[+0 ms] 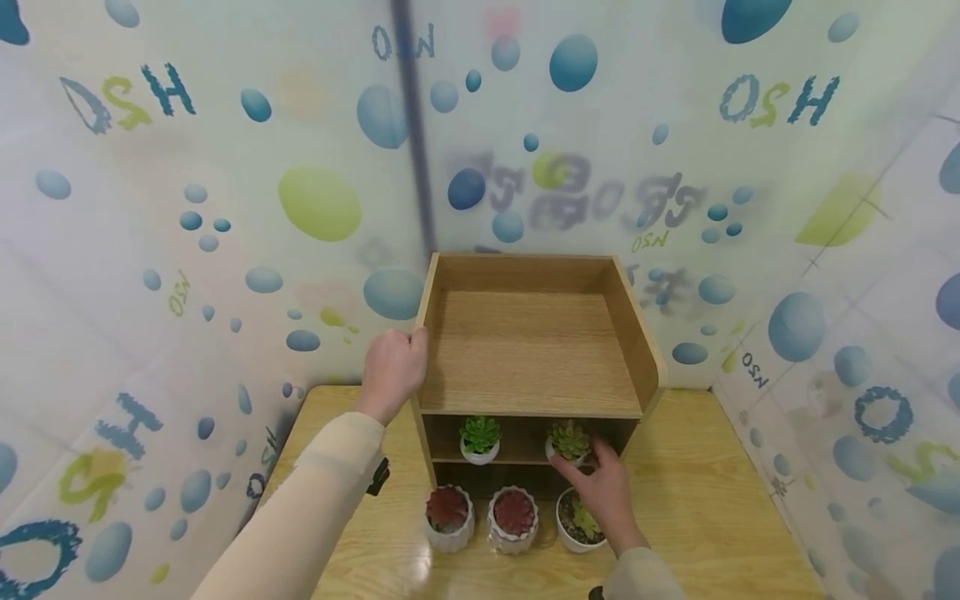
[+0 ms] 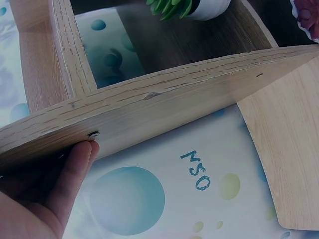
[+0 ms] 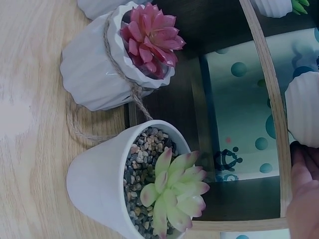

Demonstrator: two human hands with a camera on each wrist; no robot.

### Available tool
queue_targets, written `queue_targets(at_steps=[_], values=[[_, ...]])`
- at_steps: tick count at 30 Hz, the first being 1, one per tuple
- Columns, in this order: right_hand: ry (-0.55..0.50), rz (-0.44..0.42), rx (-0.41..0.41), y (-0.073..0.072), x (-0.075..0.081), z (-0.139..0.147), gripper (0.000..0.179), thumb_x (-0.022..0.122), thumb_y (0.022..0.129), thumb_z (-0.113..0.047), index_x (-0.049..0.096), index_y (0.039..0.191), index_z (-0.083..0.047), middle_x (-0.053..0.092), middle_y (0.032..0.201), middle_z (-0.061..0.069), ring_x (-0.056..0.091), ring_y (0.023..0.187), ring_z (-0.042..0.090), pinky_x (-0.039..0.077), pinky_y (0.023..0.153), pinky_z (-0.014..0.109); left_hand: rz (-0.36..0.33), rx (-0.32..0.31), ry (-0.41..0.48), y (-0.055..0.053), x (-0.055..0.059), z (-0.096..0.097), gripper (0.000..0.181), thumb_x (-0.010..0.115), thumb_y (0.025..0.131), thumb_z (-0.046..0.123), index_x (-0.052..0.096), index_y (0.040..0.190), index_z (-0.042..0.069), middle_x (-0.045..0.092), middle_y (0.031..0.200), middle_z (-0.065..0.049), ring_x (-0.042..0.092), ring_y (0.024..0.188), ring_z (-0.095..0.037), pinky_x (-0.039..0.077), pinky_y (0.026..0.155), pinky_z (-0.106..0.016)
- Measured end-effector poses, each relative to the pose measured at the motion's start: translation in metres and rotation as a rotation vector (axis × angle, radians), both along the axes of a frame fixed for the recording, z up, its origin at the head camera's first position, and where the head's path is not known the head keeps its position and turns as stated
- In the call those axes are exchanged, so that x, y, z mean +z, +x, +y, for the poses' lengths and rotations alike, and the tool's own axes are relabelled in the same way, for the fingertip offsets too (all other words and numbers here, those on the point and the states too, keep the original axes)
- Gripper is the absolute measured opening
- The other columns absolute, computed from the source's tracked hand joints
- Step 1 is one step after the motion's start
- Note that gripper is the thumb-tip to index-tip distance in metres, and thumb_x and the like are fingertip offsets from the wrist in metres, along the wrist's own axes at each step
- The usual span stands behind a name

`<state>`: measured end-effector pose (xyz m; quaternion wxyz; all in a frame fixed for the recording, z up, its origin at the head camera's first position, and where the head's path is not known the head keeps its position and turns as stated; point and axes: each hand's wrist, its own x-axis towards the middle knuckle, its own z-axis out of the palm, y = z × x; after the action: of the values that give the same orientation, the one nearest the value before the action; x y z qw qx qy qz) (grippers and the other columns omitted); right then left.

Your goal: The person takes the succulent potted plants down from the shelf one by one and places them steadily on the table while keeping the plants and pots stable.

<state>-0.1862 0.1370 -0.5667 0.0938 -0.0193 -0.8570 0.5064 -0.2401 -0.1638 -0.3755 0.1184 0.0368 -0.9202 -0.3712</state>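
A small wooden shelf unit [image 1: 525, 375] stands on the table against the wall. My left hand [image 1: 392, 371] grips its left side panel near the upper edge; in the left wrist view those fingertips [image 2: 87, 149] touch the panel's outer face. On the inner board, my right hand [image 1: 606, 493] holds a white-potted green succulent [image 1: 568, 440], thumb at the pot's left and fingers at its right. The right wrist view shows that ribbed white pot [image 3: 304, 107] on the board, fingers beside it. Another green succulent [image 1: 480, 437] in a white pot sits to its left.
Before the unit stand two red succulents, one left [image 1: 447, 510] and one in the middle [image 1: 513, 515], in ribbed white pots. A pale green succulent [image 1: 585, 518] in a smooth white pot with gravel stands right of them. Patterned sheeting [image 1: 300, 125] surrounds the wooden table [image 1: 705, 492].
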Motion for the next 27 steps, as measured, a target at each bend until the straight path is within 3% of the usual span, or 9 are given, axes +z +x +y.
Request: queue_targets(at_steps=[7,13,27], values=[[-0.015,0.012,-0.002,0.004,0.001,0.0,0.057,0.086,0.085,-0.026,0.063,0.129,0.001,0.064,0.129,0.023,0.065,0.118,0.042,0.054,0.098,0.052,0.005,0.007,-0.013,0.0,-0.001,0.0,0.061,0.036,0.108,0.031,0.036,0.049,0.015,0.032,0.045,0.002,0.032,0.042,-0.016,0.03,0.043,-0.03],[-0.137,-0.024,0.01,0.014,0.006,0.003,0.055,0.085,0.087,-0.019,0.062,0.134,0.0,0.062,0.133,0.02,0.06,0.128,0.04,0.05,0.105,0.046,0.01,0.011,-0.012,0.001,0.001,0.001,0.061,0.035,0.108,0.031,0.036,0.049,0.014,0.032,0.045,0.002,0.032,0.042,-0.017,0.03,0.043,-0.031],[-0.163,-0.059,-0.025,0.038,0.009,0.018,0.062,0.084,0.087,-0.018,0.057,0.138,0.006,0.054,0.142,0.033,0.055,0.128,0.054,0.053,0.098,0.052,0.015,0.008,-0.021,0.002,0.001,0.001,0.061,0.035,0.108,0.031,0.037,0.05,0.014,0.032,0.045,0.002,0.033,0.043,-0.016,0.031,0.044,-0.031]])
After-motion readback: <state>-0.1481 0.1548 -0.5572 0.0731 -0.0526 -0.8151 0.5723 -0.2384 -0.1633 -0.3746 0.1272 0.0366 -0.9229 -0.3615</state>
